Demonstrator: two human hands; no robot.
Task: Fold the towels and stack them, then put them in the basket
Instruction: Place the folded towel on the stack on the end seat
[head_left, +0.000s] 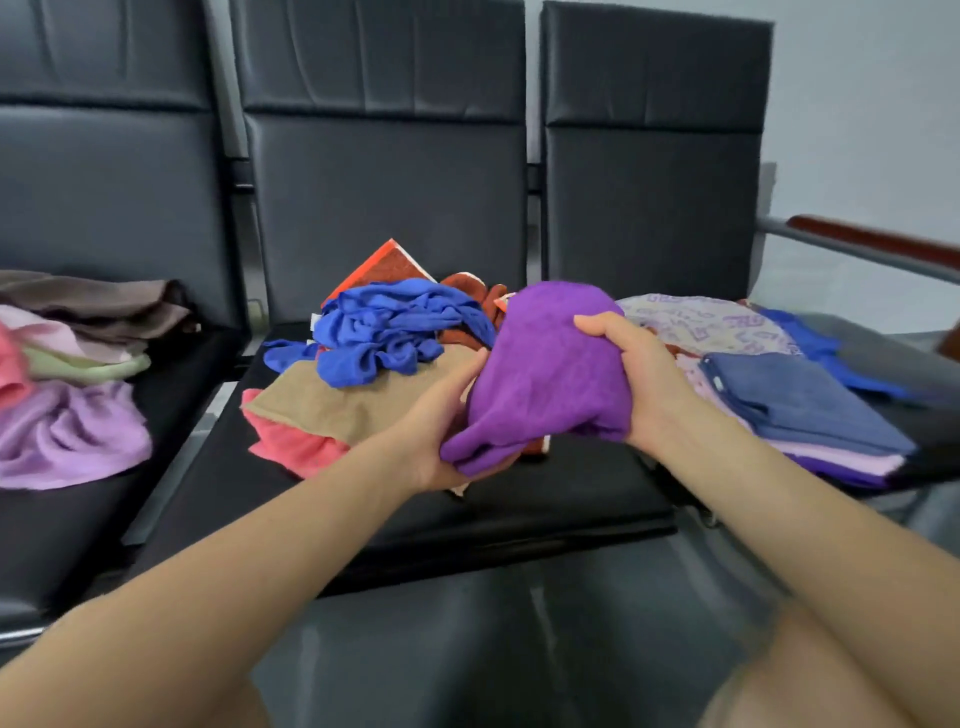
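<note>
I hold a bunched purple towel (545, 374) above the middle seat. My left hand (441, 436) grips its lower corner from below, and my right hand (634, 374) grips its right side. Behind it lies a loose pile: a crumpled blue towel (395, 332), a tan towel (337, 405), a pink towel (296, 447) and a red-orange one (384, 270). On the right seat sits a stack of folded towels with a grey-blue towel (800, 400) on top. No basket is in view.
Three black padded seats (519, 514) stand in a row with tall backrests. The left seat holds another heap with lilac (72, 436), green, pink and brown cloths. A metal armrest with a wooden top (872, 244) sticks out at the far right.
</note>
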